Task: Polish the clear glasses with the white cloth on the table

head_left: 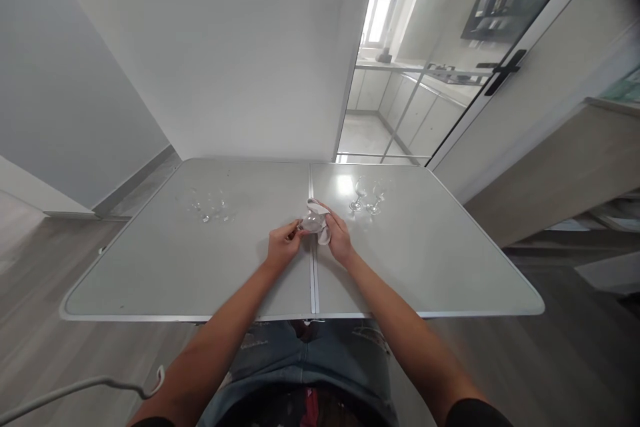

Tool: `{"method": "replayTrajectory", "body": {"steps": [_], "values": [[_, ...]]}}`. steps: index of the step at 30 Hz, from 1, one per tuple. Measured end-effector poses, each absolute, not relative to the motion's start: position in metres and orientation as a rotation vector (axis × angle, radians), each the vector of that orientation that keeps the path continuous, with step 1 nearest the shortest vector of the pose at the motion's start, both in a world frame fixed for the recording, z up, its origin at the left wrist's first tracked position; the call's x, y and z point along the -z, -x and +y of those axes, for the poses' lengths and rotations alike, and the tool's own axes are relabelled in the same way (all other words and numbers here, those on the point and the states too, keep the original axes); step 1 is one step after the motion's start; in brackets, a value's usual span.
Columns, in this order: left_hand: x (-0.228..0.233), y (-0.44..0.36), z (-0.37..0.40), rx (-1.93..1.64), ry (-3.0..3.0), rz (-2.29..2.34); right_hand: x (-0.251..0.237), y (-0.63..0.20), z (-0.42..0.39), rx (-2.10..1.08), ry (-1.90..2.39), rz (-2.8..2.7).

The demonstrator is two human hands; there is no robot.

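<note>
At the table's centre seam, the left hand grips a wine glass by its stem end; the right hand clasps a cloth around the bowl; the glass is probably light, slippery, fragile; best held at the stem.

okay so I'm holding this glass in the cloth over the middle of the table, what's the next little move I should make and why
Probably turn the wine glass a little inside the white cloth. Your left hand grips its stem end while your right hand wraps the cloth around the bowl, so only part of the bowl meets the cloth. Two upright wine glasses stand to the right, several small glasses to the left.
</note>
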State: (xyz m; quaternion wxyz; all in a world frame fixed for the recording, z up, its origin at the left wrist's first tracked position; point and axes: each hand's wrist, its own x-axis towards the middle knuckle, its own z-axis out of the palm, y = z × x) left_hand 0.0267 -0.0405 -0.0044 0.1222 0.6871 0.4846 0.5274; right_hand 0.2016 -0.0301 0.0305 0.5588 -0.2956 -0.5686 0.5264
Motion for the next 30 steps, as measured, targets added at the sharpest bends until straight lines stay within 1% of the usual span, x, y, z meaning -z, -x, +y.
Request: {"method": "replayTrajectory", "body": {"steps": [3,5,8,10,13,15,17,21,25,27,28,30], "values": [[-0.001,-0.027,-0.040,-1.520,-1.931,1.462,-0.033,-0.203,-0.033,-0.884,0.696,-1.691],[0.000,-0.026,-0.040,-1.477,-2.014,1.502,-0.034,-0.204,-0.033,-0.705,0.667,-1.888],[0.005,-0.026,-0.041,-1.392,-2.238,1.537,-0.033,-0.206,-0.029,-0.544,0.698,-2.021],[0.009,-0.025,-0.042,-1.316,-2.408,1.528,-0.032,-0.208,-0.026,-0.515,0.754,-2.029],[0.010,-0.025,-0.044,-1.183,-2.625,1.454,-0.030,-0.212,-0.020,-0.650,0.884,-1.950],[0.009,-0.024,-0.046,-1.136,-2.703,1.382,-0.031,-0.216,-0.017,-0.869,0.944,-1.839],[0.008,-0.023,-0.047,-1.179,-2.707,1.332,-0.034,-0.220,-0.017,-1.123,0.898,-1.685],[0.006,-0.022,-0.047,-1.354,-2.518,1.210,-0.041,-0.224,-0.022,-1.499,0.653,-1.325],[0.004,-0.024,-0.045,-1.437,-2.217,1.063,-0.037,-0.213,-0.025,-1.849,0.582,-1.071],[0.002,-0.025,-0.044,-1.476,-2.040,1.095,-0.029,-0.204,-0.025,-1.882,0.591,-1.026],[0.000,-0.026,-0.043,-1.491,-1.935,1.127,-0.025,-0.199,-0.025,-1.831,0.615,-1.021],[-0.003,-0.027,-0.042,-1.509,-1.723,1.180,-0.016,-0.193,-0.026,-1.628,0.707,-1.088]]}}
